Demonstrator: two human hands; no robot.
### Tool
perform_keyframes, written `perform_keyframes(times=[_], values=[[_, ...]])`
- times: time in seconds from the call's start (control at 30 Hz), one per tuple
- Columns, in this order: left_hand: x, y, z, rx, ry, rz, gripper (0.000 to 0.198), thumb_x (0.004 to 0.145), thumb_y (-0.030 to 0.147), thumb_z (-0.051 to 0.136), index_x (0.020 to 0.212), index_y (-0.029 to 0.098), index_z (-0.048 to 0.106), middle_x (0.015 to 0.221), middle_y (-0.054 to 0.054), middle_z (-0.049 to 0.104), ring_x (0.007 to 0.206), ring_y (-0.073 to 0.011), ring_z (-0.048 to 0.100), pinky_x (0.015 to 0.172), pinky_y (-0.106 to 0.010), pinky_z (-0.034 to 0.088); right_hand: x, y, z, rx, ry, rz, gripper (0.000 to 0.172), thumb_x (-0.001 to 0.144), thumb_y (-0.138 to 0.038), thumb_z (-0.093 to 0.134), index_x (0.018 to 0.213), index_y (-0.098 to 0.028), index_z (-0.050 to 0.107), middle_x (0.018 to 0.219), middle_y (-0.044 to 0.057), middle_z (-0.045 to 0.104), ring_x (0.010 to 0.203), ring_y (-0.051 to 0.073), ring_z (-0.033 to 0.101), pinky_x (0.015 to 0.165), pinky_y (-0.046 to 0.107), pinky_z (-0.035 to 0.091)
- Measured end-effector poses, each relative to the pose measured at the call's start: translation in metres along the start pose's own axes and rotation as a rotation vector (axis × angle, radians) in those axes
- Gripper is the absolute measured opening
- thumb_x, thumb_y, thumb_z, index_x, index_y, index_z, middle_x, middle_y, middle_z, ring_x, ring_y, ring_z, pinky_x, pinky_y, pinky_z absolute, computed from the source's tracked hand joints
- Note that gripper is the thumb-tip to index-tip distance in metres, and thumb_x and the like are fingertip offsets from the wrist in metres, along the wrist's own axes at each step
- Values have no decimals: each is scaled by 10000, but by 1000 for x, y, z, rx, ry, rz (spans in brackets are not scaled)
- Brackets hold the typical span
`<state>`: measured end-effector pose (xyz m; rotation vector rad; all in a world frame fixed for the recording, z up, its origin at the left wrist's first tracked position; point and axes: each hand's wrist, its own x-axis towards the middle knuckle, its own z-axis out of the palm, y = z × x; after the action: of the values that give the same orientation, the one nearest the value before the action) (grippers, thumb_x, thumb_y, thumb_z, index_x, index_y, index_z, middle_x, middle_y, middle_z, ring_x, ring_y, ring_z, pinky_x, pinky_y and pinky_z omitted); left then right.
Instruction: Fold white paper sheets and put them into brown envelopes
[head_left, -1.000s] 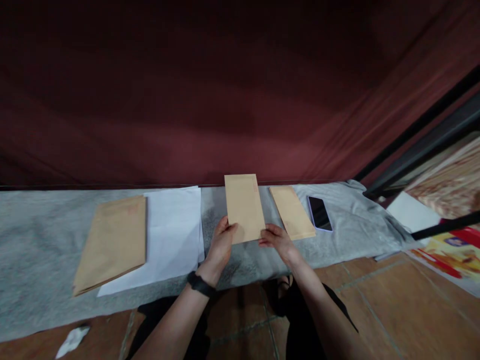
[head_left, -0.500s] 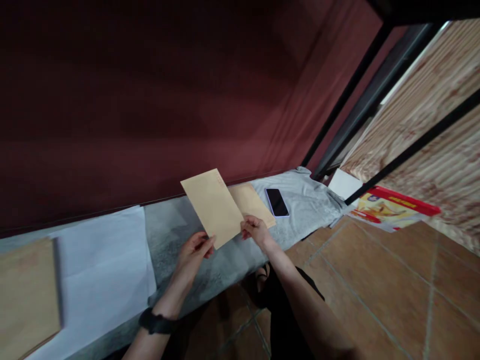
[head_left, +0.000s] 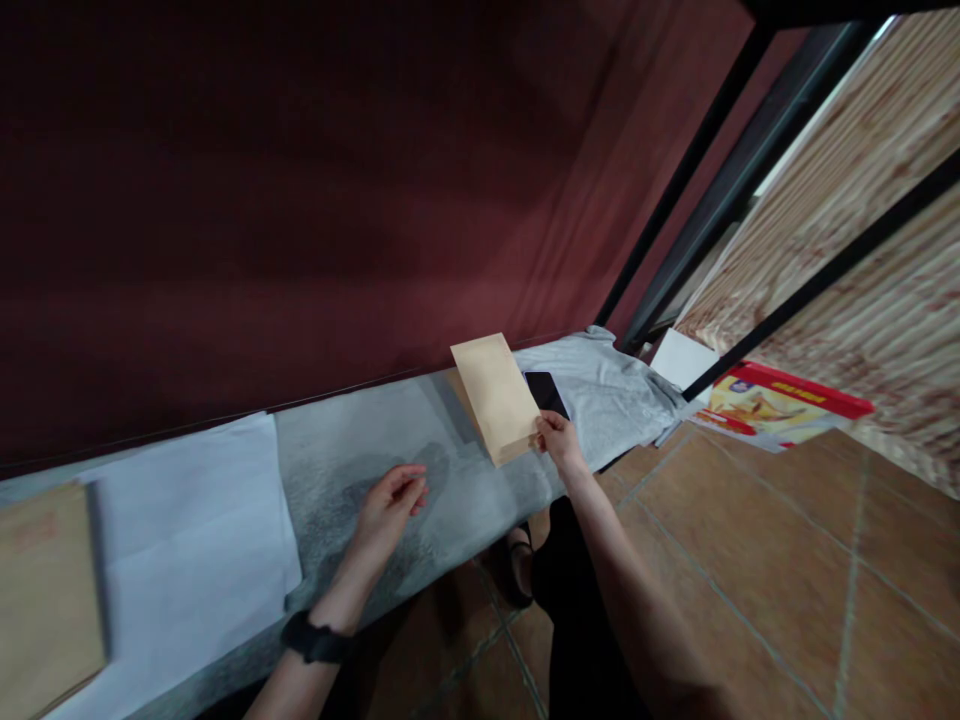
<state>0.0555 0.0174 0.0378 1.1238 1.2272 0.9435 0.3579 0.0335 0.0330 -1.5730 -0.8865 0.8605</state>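
My right hand (head_left: 559, 440) pinches the lower right corner of a tan paper envelope (head_left: 496, 395), thumb on its face. The envelope is tilted over another brown envelope (head_left: 459, 388), of which only a strip at the left edge shows. Behind the held envelope's right side, a dark-screened phone (head_left: 550, 393) is partly covered. My left hand (head_left: 391, 505) hovers over the grey cloth (head_left: 352, 440), to the left of the envelope. Its fingers are loosely curled with a small gap to the thumb, and nothing shows in them. A black band circles the left wrist.
White paper sheets (head_left: 199, 530) lie on the cloth at left, with a stack of brown envelopes (head_left: 45, 590) on top. A dark red wall (head_left: 300, 250) rises behind. At right are black metal bars (head_left: 825, 270) and a red and yellow printed package (head_left: 784, 405) on the tiled floor (head_left: 750, 530).
My left hand has let go of the envelope. My right hand has carried it rightward, over the other envelope and partly across the phone.
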Motion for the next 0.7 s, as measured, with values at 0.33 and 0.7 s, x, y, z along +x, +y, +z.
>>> perform_keyframes(times=[0.33,0.7], values=[[2,-5,-1,29,-11,35,435,659,518,743,928,179,694,730,-17,678,635,-158,615,574,-263,469,-3,12,-5,-358,137,6,250,815,-406,572,851,-211,724,577,-13,634,533,163,591,508,249,445],[-1,-9,-6,87,18,105,288,717,436,682,894,210,709,709,-14,678,635,-175,619,620,-284,482,-19,8,-3,-744,212,-43,264,902,-353,576,1073,-217,725,866,109,750,879,266,712,746,328,484]])
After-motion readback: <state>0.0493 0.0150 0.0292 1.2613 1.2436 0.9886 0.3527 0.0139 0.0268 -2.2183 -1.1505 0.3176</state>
